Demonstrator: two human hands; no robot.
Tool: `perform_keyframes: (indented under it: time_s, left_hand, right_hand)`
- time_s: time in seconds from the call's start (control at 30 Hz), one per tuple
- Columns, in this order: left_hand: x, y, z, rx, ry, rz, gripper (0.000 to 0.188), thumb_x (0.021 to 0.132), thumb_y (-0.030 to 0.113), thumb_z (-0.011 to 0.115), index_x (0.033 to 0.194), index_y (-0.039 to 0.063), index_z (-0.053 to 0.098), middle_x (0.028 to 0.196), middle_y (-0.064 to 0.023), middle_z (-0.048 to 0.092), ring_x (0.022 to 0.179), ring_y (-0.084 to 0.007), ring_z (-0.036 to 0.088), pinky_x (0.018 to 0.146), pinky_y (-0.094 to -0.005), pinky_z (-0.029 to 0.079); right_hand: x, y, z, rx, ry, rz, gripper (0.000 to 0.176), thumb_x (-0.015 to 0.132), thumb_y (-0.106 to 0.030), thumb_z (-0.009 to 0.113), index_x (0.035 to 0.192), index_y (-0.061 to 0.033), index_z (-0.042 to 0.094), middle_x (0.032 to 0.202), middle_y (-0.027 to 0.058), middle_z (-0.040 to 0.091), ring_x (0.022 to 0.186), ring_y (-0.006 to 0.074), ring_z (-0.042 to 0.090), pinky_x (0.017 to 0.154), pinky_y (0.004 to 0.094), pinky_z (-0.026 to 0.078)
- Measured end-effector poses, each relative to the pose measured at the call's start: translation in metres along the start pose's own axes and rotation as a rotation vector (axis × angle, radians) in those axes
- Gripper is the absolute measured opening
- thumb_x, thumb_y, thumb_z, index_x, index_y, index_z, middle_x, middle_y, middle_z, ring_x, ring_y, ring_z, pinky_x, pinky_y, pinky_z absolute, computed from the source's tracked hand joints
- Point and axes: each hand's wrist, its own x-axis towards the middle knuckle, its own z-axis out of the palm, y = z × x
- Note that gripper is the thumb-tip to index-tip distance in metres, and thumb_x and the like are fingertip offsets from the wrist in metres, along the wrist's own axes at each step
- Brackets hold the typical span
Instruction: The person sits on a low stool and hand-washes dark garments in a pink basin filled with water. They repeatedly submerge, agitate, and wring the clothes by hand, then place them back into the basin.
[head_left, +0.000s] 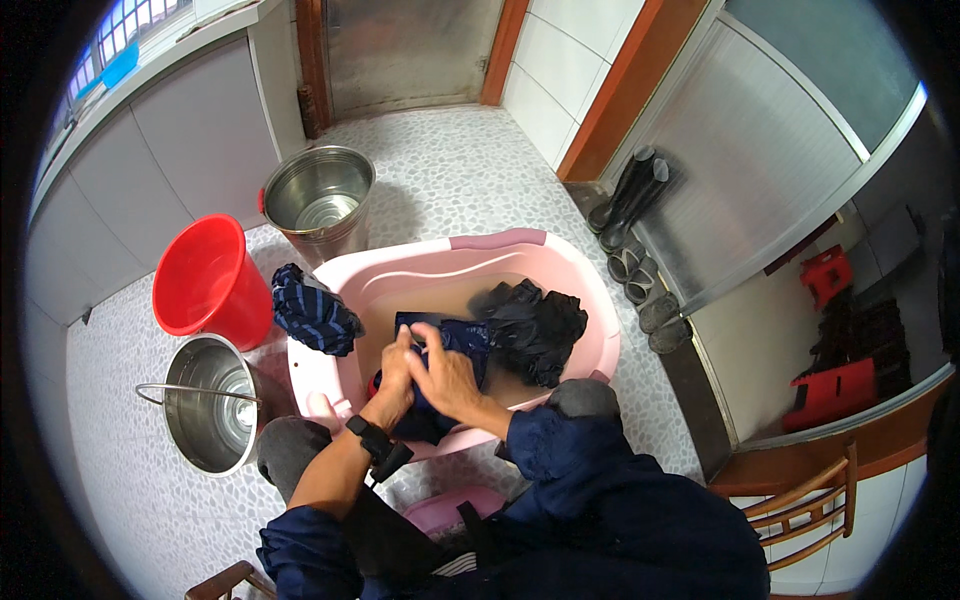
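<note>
A pink plastic tub (480, 255) holds cloudy water and wet clothes. My left hand (397, 375) and my right hand (444, 375) meet over a dark blue garment (469, 341) at the tub's near side, the fingers touching or overlapping. What lies under my palms is hidden, so whether either hand grips the cloth cannot be told. To the right of it, black wet clothing (544, 330) lies partly in the water. A blue-striped dark cloth (311, 307) is bundled on the tub's left rim. I wear a black watch on my left wrist.
Left of the tub stand a red plastic bucket (247, 285), a metal bucket with a raised wire handle (251, 405) and another metal bucket (352, 225). Black rubber boots (634, 199) and several shoes (660, 315) line the right wall. A wooden chair (810, 510) is at lower right.
</note>
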Motion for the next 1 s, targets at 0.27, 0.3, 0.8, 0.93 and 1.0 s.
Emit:
perform_keyframes:
  time_s: [0.27, 0.3, 0.8, 0.93, 1.0]
  left_hand:
    - [-0.003, -0.011, 0.003, -0.191, -0.1, -0.299, 0.049, 0.1, 0.039, 0.046, 0.111, -0.006, 0.061, 0.104, -0.0136, 0.063, 0.09, -0.0193, 0.057, 0.079, -0.0354, 0.046]
    - [0.0, -0.01, 0.002, -0.135, -0.069, -0.208, 0.049, 0.1, 0.04, 0.045, 0.114, -0.004, 0.06, 0.106, -0.0137, 0.063, 0.091, -0.0212, 0.059, 0.08, -0.0361, 0.048]
    - [0.002, -0.017, 0.003, -0.069, -0.059, -0.153, 0.047, 0.1, 0.042, 0.045, 0.115, 0.0, 0.06, 0.106, -0.0144, 0.064, 0.091, -0.0244, 0.062, 0.081, -0.0395, 0.05]
    - [0.004, -0.008, 0.001, 0.071, 0.009, 0.065, 0.049, 0.099, 0.044, 0.045, 0.079, 0.002, 0.06, 0.075, -0.0076, 0.06, 0.068, -0.0195, 0.055, 0.064, -0.0406, 0.044]
    - [0.001, -0.005, 0.002, 0.017, 0.101, 0.035, 0.05, 0.099, 0.043, 0.045, 0.079, 0.001, 0.063, 0.074, -0.0083, 0.062, 0.066, -0.019, 0.056, 0.063, -0.0392, 0.045]
  right_hand:
    - [0.016, 0.014, -0.002, -0.106, 0.097, 0.067, 0.05, 0.096, -0.034, 0.049, 0.133, -0.0038, 0.035, 0.065, 0.0234, 0.063, 0.059, 0.0426, 0.062, 0.056, 0.0537, 0.047]
    - [0.017, 0.014, -0.002, -0.146, 0.065, 0.143, 0.05, 0.096, -0.034, 0.049, 0.133, -0.0037, 0.035, 0.065, 0.0233, 0.063, 0.059, 0.0424, 0.062, 0.056, 0.053, 0.047]
    - [0.015, 0.014, -0.003, -0.087, 0.047, 0.097, 0.05, 0.096, -0.035, 0.049, 0.133, -0.0044, 0.036, 0.069, 0.0245, 0.064, 0.065, 0.0427, 0.063, 0.06, 0.0523, 0.048]
    - [-0.005, -0.002, 0.004, 0.036, 0.07, -0.135, 0.052, 0.096, -0.035, 0.051, 0.136, -0.0055, 0.034, 0.068, 0.0233, 0.063, 0.063, 0.0416, 0.063, 0.058, 0.0515, 0.048]
    - [-0.004, -0.002, 0.007, 0.002, 0.004, -0.088, 0.05, 0.096, -0.034, 0.051, 0.134, -0.0065, 0.035, 0.065, 0.0232, 0.062, 0.064, 0.0406, 0.064, 0.058, 0.0519, 0.048]
